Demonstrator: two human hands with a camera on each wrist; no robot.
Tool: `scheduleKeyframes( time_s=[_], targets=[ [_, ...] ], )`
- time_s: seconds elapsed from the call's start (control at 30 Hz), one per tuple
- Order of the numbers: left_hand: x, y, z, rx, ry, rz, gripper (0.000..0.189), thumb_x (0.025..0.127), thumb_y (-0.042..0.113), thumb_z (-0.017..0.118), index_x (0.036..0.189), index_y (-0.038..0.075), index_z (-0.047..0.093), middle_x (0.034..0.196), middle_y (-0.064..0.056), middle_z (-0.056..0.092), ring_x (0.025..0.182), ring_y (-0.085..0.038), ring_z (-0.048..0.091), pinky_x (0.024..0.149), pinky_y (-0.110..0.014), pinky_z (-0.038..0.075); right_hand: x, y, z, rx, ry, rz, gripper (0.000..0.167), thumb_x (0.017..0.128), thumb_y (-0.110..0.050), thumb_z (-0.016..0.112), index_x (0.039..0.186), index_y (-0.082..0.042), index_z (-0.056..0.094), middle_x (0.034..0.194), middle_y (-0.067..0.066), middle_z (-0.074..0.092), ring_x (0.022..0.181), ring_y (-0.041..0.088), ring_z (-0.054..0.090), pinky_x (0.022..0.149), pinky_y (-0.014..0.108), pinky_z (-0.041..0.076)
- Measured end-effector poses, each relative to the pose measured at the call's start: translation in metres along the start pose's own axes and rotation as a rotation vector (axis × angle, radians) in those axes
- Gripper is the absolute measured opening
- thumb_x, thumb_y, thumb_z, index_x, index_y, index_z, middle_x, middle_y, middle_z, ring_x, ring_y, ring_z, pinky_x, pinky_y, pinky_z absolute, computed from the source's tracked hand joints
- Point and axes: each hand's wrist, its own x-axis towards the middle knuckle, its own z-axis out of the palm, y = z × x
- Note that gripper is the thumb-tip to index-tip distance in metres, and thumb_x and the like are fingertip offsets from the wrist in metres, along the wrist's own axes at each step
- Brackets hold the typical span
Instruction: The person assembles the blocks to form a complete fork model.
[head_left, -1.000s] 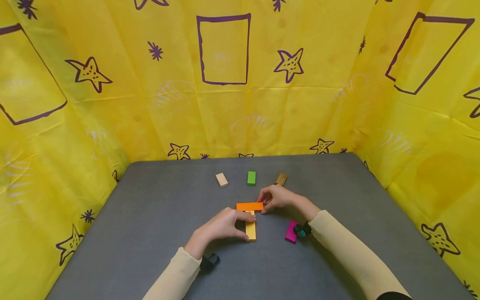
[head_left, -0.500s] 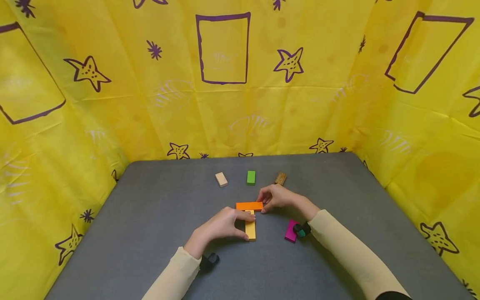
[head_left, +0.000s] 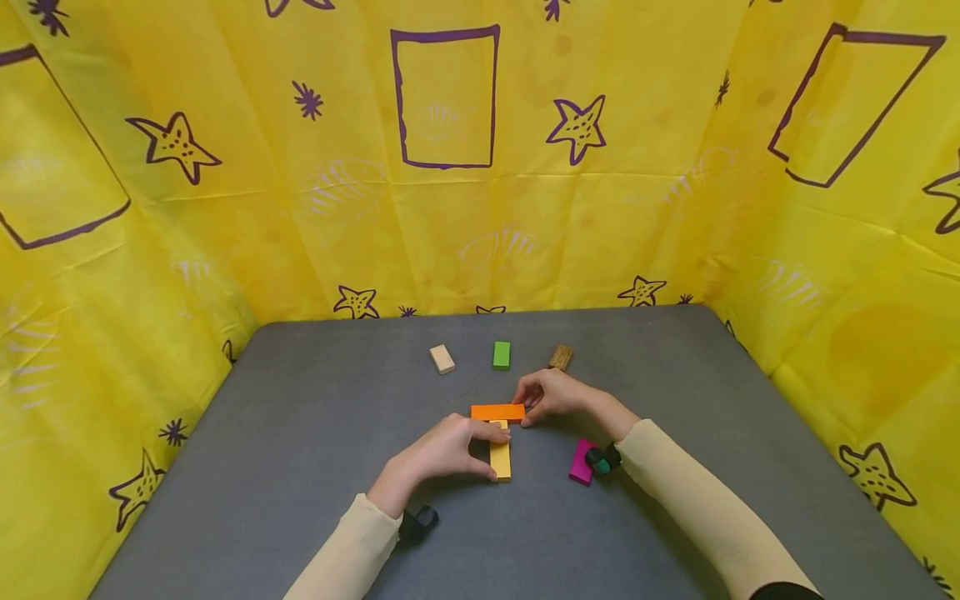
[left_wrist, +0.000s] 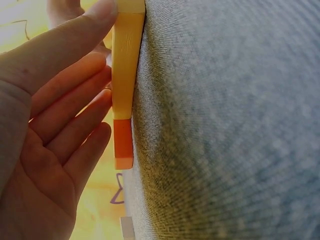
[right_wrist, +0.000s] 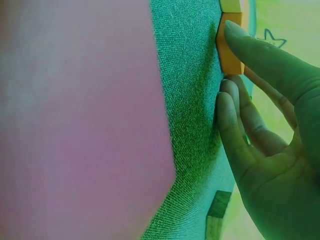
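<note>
A yellow block [head_left: 500, 460] lies lengthwise on the grey table, its far end against the middle of an orange block [head_left: 498, 412] laid crosswise, so the pair looks like a T. My left hand [head_left: 442, 448] holds the yellow block, thumb near its closer end and index finger towards its far end. In the left wrist view, the thumb [left_wrist: 102, 12] reaches the block and the other fingers extend beside it. The right hand [head_left: 555, 393] pinches the orange block's right end; in the right wrist view its thumb [right_wrist: 237, 31] lies against the orange side.
A magenta block [head_left: 579, 465] lies beneath the right wrist, partly covered by its camera, and looms large in the right wrist view. Farther back are a pale wooden block [head_left: 442, 358], a green block [head_left: 502, 356] and a brown block [head_left: 561, 357]. Yellow cloth [head_left: 495, 217] surrounds the table.
Both hands and all the blocks keep their places; only the head view shifts very slightly.
</note>
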Motion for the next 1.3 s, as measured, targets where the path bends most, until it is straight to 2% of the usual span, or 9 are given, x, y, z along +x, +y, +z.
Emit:
scheduleKeyframes(
  time_s=[0.8, 1.3],
  targets=[
    [-0.0002, -0.0003, -0.0010, -0.012, -0.012, -0.019, 0.056, 0.073, 0.034, 0.081, 0.124, 0.018, 0.065, 0.119, 0.012, 0.065, 0.112, -0.002, 0.059, 0.100, -0.028, 0.046, 0.0020, 0.0000, -0.0009, 0.018, -0.029, 0.016, 0.023, 0.075, -0.020, 0.081, 0.094, -0.017, 0.069, 0.091, -0.005, 0.068, 0.083, 0.012, 0.060, 0.078, 0.023, 0.052],
    [0.0007, -0.0005, -0.0011, -0.008, -0.012, -0.011, 0.056, 0.072, 0.034, 0.081, 0.124, 0.018, 0.065, 0.119, 0.012, 0.065, 0.112, -0.002, 0.058, 0.100, -0.029, 0.046, 0.0008, -0.0007, -0.0023, 0.024, -0.048, 0.016, 0.028, 0.075, -0.021, 0.081, 0.099, -0.015, 0.069, 0.091, -0.004, 0.067, 0.083, 0.011, 0.059, 0.078, 0.023, 0.052]
  ],
)
